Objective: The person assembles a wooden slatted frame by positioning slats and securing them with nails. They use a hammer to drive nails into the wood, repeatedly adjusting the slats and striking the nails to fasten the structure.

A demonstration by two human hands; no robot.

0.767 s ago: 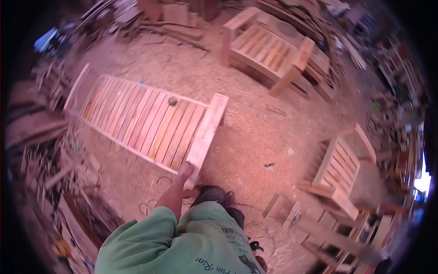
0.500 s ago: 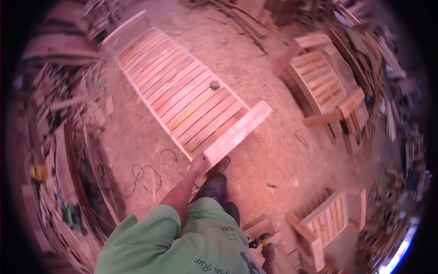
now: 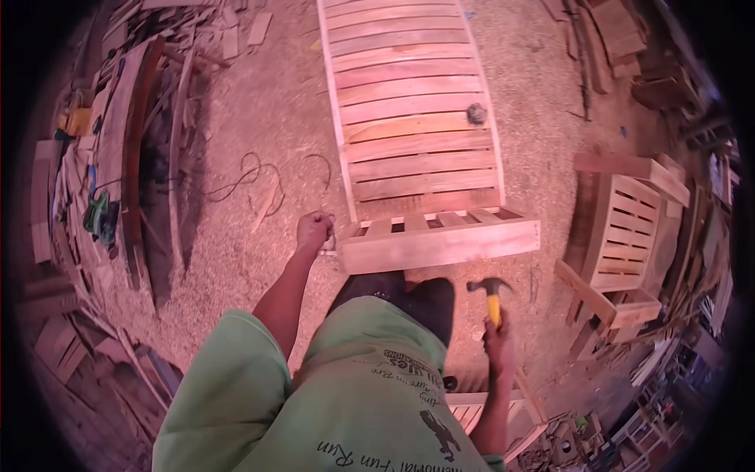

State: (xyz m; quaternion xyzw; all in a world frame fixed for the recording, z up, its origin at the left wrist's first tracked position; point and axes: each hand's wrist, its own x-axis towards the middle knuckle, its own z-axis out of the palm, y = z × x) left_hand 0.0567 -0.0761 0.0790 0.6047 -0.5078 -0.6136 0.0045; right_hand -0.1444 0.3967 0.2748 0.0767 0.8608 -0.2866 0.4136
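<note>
A long slatted wooden bed frame (image 3: 409,101) stretches away in front of me. Its near end carries an upright slatted end panel with a wide top board (image 3: 440,248). Beside that board's left end is my left hand (image 3: 314,230), fingers curled closed; what they hold, if anything, is too small to make out. My right hand (image 3: 497,340) grips a claw hammer (image 3: 493,300) by its yellow handle, head up, to the right of my legs and apart from the frame. A dark round bundle (image 3: 476,114) lies on the slats near the right rail.
Shavings cover the floor (image 3: 244,126). A dark cord (image 3: 252,179) loops across it at left, near a long plank bench (image 3: 122,149) with a green tool (image 3: 100,216). Smaller slatted wooden furniture (image 3: 629,232) stands at right, and another slatted piece (image 3: 468,414) sits below my right arm.
My view has swung, so the bed frame now runs straight ahead. My left hand has come off the board's corner. The hammer has risen forward from low beside my right hip.
</note>
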